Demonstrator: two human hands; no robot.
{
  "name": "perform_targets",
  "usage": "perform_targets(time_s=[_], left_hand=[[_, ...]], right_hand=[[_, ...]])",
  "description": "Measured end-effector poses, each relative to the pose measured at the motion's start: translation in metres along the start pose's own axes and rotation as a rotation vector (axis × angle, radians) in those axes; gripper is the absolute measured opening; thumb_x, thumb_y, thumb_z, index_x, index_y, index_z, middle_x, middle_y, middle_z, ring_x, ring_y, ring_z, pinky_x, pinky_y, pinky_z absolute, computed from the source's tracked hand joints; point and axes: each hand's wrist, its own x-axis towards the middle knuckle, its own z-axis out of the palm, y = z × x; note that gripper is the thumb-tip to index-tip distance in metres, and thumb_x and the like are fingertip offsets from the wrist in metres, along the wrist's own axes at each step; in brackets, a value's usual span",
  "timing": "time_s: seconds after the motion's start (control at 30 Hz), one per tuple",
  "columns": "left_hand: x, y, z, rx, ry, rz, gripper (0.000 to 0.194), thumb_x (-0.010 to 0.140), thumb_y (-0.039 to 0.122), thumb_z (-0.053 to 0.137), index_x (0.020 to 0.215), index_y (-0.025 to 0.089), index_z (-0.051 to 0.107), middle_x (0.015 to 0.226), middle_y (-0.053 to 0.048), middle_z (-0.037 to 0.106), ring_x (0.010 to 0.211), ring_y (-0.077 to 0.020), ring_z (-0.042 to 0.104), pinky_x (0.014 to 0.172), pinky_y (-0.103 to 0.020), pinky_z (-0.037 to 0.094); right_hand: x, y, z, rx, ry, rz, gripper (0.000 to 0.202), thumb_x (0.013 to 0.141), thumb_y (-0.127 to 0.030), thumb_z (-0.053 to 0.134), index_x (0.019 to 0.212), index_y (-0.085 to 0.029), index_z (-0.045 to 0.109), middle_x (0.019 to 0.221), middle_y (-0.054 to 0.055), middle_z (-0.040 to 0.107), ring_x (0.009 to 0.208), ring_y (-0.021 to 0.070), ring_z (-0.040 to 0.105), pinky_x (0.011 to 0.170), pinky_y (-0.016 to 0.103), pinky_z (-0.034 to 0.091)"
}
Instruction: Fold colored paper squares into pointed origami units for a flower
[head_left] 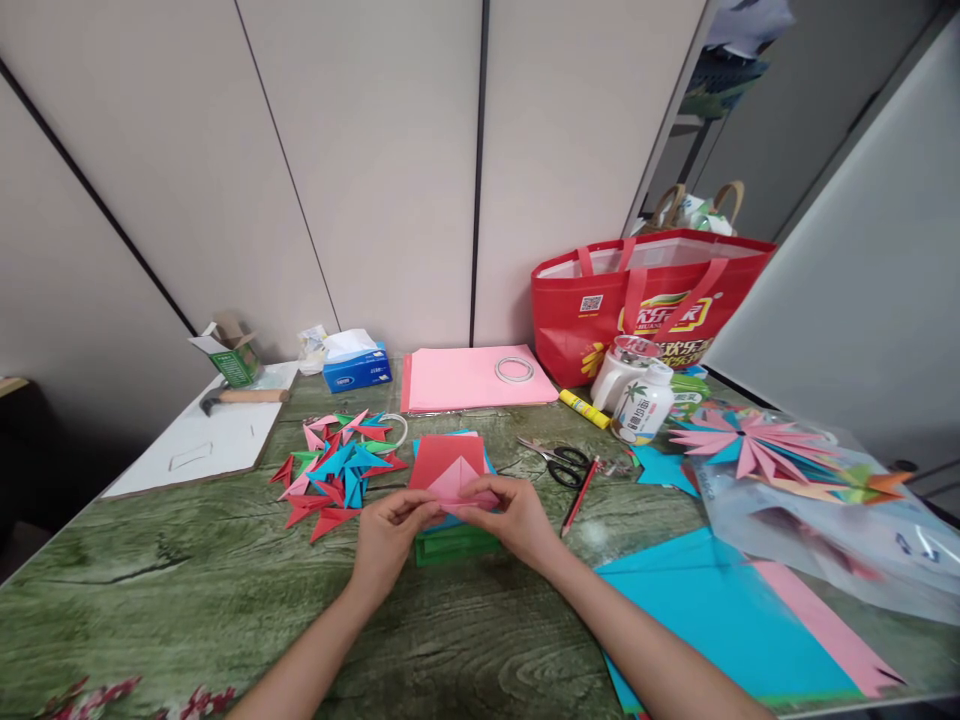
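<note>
The left hand (381,538) and right hand (523,518) are bare, with slender fingers (486,486). The left forearm (311,648) and right forearm (637,625) are bare as well, smooth in outline, narrow at the wrist and gradually broader toward the elbow.

Hammer (244,397) on wht bd (225,435), red bag (649,325) behind mug (624,369)

A papercraft worktable (225,580) was set against a panelled wall (375,150); whether home or office could not be told. Craft use was shown by 1 pair of scissors (553,456), 1 glue stick (585,409), 1 red pencil (580,497), stacked pink paper (457,380) and folded paper pieces (349,470); a tissue box (357,376) was kept nearby.
</note>
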Motion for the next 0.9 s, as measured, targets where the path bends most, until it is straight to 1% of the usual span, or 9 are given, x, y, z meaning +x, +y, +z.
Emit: perform_targets(time_s=[0.13,0.27,0.33,0.4,0.47,0.5,0.7,0.8,0.9], left_hand=[[-0.0011,0.0004,0.0015,0.02,0.034,0.024,0.009,0.055,0.019,0.072,0.062,0.015,0.068,0.06,0.001,0.068,0.057,-0.0148,0.065,0.061,-0.024,0.054],[-0.002,0.0015,0.0028,-0.033,0.053,0.011,0.014,0.053,0.019,0.074,0.064,0.014,0.067,0.06,0.001,0.069,0.056,-0.016,0.065,0.061,-0.026,0.055],[-0.0025,0.0024,0.0031,-0.071,0.053,-0.003,0.02,0.053,0.02,0.074,0.069,0.014,0.065,0.062,0.0,0.07,0.058,-0.017,0.066,0.062,-0.027,0.055],[-0.0029,0.0036,0.0032,-0.09,0.029,-0.016,0.028,0.054,0.022,0.074,0.08,0.014,0.063,0.064,-0.001,0.07,0.06,-0.0178,0.066,0.063,-0.03,0.055],[-0.0032,0.0046,0.0034,-0.101,0.008,-0.03,0.038,0.056,0.022,0.073,0.091,0.015,0.059,0.062,-0.001,0.07,0.061,-0.0178,0.066,0.065,-0.032,0.055],[-0.0032,0.0049,0.0035,-0.106,0.004,-0.038,0.04,0.056,0.022,0.073,0.093,0.015,0.057,0.061,0.0,0.07,0.06,-0.0176,0.066,0.065,-0.032,0.055],[-0.0028,0.0048,0.0048,-0.103,0.027,-0.075,0.025,0.054,0.024,0.074,0.072,0.013,0.06,0.064,-0.003,0.071,0.06,-0.0169,0.066,0.066,-0.03,0.054],[-0.0033,0.006,0.0055,-0.097,0.022,-0.082,0.024,0.054,0.024,0.074,0.07,0.013,0.061,0.062,-0.002,0.071,0.059,-0.0167,0.066,0.066,-0.03,0.054],[-0.0041,0.0065,0.0061,-0.104,-0.004,-0.104,0.023,0.055,0.024,0.074,0.07,0.013,0.062,0.064,-0.002,0.071,0.061,-0.0164,0.066,0.068,-0.03,0.054]], right_hand=[[-0.0015,-0.001,0.0023,0.005,0.036,0.04,0.022,0.059,-0.035,0.07,0.061,-0.013,0.064,0.053,-0.001,0.057,0.047,0.0089,0.045,0.044,0.02,0.033],[-0.0027,0.0001,0.0039,0.038,0.067,0.035,0.018,0.06,-0.031,0.07,0.061,-0.014,0.064,0.058,0.001,0.06,0.051,0.0101,0.048,0.048,0.021,0.037],[-0.0029,0.0012,0.0043,0.056,0.072,0.038,0.017,0.061,-0.03,0.07,0.062,-0.014,0.064,0.06,0.002,0.062,0.053,0.0111,0.05,0.05,0.022,0.039],[-0.003,0.0022,0.0047,0.086,0.073,0.046,0.016,0.06,-0.029,0.07,0.061,-0.014,0.064,0.06,0.002,0.062,0.052,0.0114,0.052,0.05,0.022,0.041],[-0.0029,0.0027,0.0051,0.119,0.074,0.05,0.016,0.059,-0.029,0.07,0.061,-0.015,0.064,0.059,0.002,0.063,0.052,0.0115,0.053,0.05,0.022,0.041],[-0.0029,0.0028,0.0052,0.133,0.074,0.049,0.016,0.058,-0.029,0.071,0.06,-0.015,0.064,0.059,0.002,0.063,0.051,0.0116,0.053,0.05,0.022,0.042],[-0.003,0.004,0.0047,0.167,0.07,0.037,0.015,0.058,-0.027,0.071,0.06,-0.014,0.063,0.06,0.002,0.063,0.054,0.0121,0.056,0.053,0.022,0.045],[-0.0026,0.0044,0.0031,0.139,0.065,0.023,0.015,0.058,-0.027,0.071,0.064,-0.014,0.065,0.064,0.003,0.064,0.057,0.013,0.057,0.055,0.023,0.046],[-0.0014,0.0034,0.0007,0.073,0.038,-0.051,0.01,0.061,-0.025,0.069,0.066,-0.016,0.068,0.067,0.003,0.065,0.062,0.0141,0.058,0.057,0.024,0.046]])
